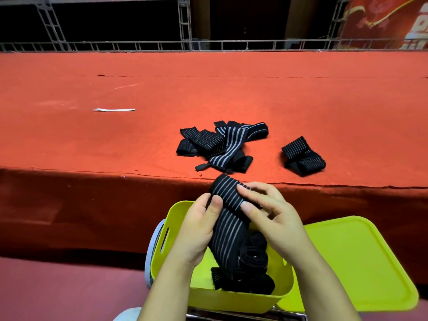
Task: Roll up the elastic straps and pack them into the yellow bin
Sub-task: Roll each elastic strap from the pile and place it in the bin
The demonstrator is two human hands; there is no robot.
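red table (139,93) | both hands pinch strap (228,218), left hand (199,225), right hand (271,216) | strap hangs lengthwise into yellow bin (231,300) below

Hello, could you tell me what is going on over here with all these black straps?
A person is rolling up a black striped elastic strap, gripping it with the left hand and right hand above a yellow bin. The bin already holds several rolled straps. A loose pile of straps and one folded strap lie on the red table, not yet rolled. The bin's yellow lid lies to the right.
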